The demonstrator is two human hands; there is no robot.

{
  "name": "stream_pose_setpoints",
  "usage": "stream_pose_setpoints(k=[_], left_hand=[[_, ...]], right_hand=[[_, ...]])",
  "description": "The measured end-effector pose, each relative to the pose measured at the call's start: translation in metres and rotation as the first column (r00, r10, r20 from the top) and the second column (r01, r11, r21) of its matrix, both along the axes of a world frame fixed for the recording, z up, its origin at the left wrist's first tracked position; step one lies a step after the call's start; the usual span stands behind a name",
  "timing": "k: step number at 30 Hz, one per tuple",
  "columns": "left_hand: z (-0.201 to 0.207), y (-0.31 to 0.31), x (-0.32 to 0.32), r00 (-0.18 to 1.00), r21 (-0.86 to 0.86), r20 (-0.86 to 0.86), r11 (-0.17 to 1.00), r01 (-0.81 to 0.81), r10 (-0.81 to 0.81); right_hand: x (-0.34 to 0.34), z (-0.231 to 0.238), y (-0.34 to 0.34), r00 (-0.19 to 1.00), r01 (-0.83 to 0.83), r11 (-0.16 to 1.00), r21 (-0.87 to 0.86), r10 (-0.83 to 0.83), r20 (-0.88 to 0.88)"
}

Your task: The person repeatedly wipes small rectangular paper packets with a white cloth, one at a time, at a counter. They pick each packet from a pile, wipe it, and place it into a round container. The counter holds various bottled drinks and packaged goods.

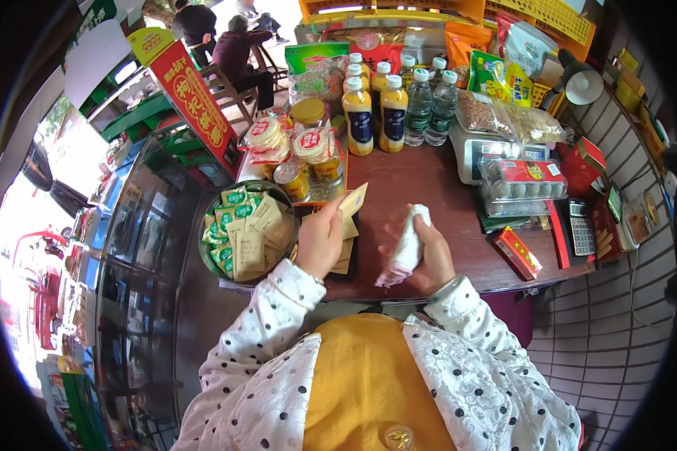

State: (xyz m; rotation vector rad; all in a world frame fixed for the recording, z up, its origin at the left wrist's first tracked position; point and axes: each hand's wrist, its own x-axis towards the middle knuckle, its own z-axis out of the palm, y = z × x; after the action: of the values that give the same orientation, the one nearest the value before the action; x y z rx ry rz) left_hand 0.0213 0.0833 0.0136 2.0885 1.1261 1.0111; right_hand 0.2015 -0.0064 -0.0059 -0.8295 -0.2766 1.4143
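Note:
My left hand (320, 244) pinches a small flat tan sachet (355, 200), tilted up above the table. In my right hand (433, 259) is a white cloth (406, 244), bunched into a roll with a pinkish lower end; the thumb lies along it. Left of my left hand stands a round bowl (205, 219) of tan sachets (249, 252) and green-and-white sachets (234, 197). More tan sachets (344, 259) lie on something dark beside my left hand, partly hidden by it.
Drink bottles (393, 116) and bagged goods (317, 68) line the table's far side. Cans (292, 183) and wrapped round packs (314, 144) stand beyond the bowl. To the right are a scale (470, 159), an egg carton (523, 180), a red box (517, 254) and a calculator (581, 228).

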Motion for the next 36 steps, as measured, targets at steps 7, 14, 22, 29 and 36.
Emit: stream_pose_setpoints(k=[7,14,22,29,36], left_hand=[[0.016,-0.043,0.012,0.925,0.462,-0.358,0.836,0.295,-0.128],[0.015,-0.039,-0.009,0.898,0.150,-0.009,0.888,0.435,-0.439],[0.000,-0.035,-0.007,0.792,-0.444,0.605,0.793,0.417,-0.078],[-0.023,-0.022,-0.015,0.826,-0.444,0.564,0.846,0.297,0.006],[-0.016,-0.016,-0.023,0.813,-0.542,0.580,0.770,0.337,0.053]], right_hand=[[-0.026,0.021,0.011,0.994,-0.100,0.985,0.143,0.106,-0.031],[-0.018,0.012,0.007,0.994,-0.109,0.979,0.171,0.112,-0.006],[-0.035,0.025,0.000,0.974,-0.157,0.983,0.092,0.139,0.176],[-0.002,0.012,0.016,0.748,0.054,0.971,0.233,-0.194,0.635],[0.072,0.076,0.024,-0.396,-0.007,0.928,0.372,-0.345,0.851]])
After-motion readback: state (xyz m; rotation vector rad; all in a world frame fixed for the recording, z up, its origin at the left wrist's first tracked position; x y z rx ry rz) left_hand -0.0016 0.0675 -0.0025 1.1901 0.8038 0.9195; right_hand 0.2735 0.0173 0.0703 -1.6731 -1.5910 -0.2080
